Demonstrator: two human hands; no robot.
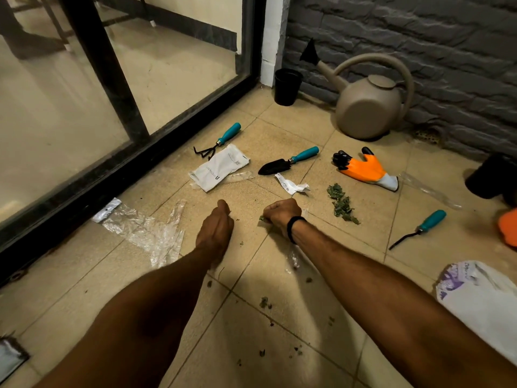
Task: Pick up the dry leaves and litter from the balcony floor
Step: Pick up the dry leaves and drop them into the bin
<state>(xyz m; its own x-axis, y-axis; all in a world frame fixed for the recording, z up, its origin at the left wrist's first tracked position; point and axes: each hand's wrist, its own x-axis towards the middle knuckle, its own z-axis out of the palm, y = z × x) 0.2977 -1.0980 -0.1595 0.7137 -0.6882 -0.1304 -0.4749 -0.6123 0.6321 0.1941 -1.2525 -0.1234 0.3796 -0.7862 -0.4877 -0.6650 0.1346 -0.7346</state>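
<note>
Floor tiles [279, 130] of the balcony carry everything. Seen from the hands, a beige watering can [369, 107] stands at two o'clock by the wall, clear plastic film [145, 233] lies at nine o'clock, and a white packet [218, 168] at twelve. The left hand [216, 225] has its fingers curled close together; I cannot tell if it holds something. The right hand [279, 217] has its fingers closed, pinching dry leaf bits [262, 218]. A leaf pile [342, 204] lies at three o'clock and crumbs [264, 302] at six. The leaves look brittle, so a hard squeeze may break them and scatter more crumbs; the light film may slide away when touched.
</note>
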